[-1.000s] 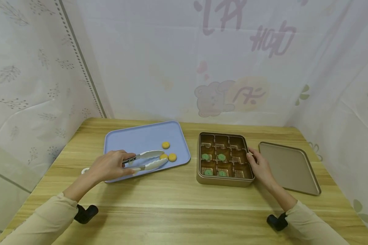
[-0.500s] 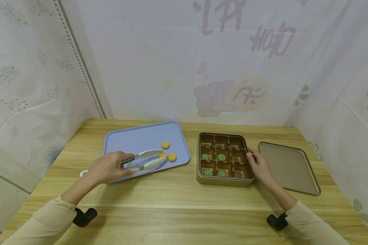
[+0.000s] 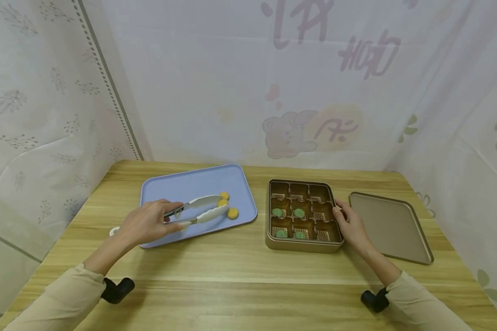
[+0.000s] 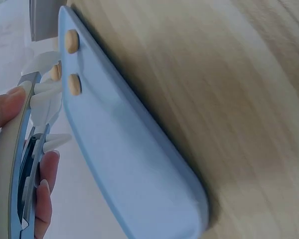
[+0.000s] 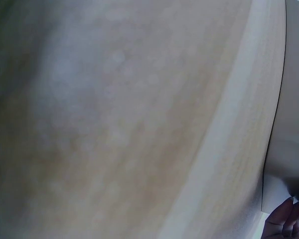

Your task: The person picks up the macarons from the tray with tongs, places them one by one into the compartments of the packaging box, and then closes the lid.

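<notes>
My left hand (image 3: 147, 224) grips white-tipped tongs (image 3: 200, 209), also seen in the left wrist view as tongs (image 4: 40, 99). The tong tips pinch a yellow cookie (image 3: 222, 202) just above the blue tray (image 3: 182, 188). Two more yellow cookies lie on the tray, one (image 3: 233, 213) to the right and one (image 3: 225, 195) behind the tips. My right hand (image 3: 349, 226) holds the right wall of the gold tin (image 3: 302, 243), fingers at its rim. The tin has nine compartments, and several hold green cookies (image 3: 277, 211).
The tin's gold lid (image 3: 391, 227) lies flat to the right of my right hand. A wooden table (image 3: 248, 280) carries everything, with white curtain walls close behind and at both sides. The right wrist view is blurred, showing only fingertips (image 5: 287, 221).
The tongs have closed on the middle yellow cookie and risen a little toward the tray's far side. My right hand has stayed on the tin.
</notes>
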A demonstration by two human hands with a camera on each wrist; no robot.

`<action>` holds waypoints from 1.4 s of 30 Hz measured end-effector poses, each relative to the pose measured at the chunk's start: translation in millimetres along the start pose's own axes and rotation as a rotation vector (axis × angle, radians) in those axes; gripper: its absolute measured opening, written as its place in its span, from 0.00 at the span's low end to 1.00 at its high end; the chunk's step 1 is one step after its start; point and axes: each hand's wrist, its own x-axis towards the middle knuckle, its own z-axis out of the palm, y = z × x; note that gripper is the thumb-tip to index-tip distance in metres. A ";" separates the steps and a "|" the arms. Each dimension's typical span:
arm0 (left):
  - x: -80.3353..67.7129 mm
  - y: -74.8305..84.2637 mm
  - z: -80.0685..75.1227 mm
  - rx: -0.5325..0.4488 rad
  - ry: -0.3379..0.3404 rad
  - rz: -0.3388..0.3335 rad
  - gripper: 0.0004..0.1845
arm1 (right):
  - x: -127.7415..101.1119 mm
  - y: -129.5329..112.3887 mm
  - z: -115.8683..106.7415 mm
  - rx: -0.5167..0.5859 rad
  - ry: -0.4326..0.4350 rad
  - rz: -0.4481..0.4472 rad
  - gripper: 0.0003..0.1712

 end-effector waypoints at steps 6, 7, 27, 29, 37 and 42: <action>10.9 8.9 -1.5 -0.008 0.031 0.031 0.30 | -0.8 -2.2 -1.2 0.003 -0.012 0.008 0.32; 13.3 11.2 -1.6 -0.014 0.033 0.035 0.30 | -0.9 -2.7 -1.3 0.000 -0.011 0.008 0.32; 70.2 65.8 8.5 -0.031 0.018 0.100 0.30 | 1.6 -4.6 0.8 -0.093 0.070 -0.008 0.26; 74.9 71.9 9.9 -0.004 0.022 0.113 0.30 | 1.3 -4.6 0.6 -0.090 0.067 -0.006 0.27; 92.4 90.9 17.0 0.008 0.000 0.136 0.30 | 2.4 -3.1 0.7 -0.070 0.071 -0.010 0.26; 100.8 96.7 22.1 0.031 -0.017 0.120 0.31 | 2.0 -3.6 0.5 -0.063 0.066 -0.005 0.26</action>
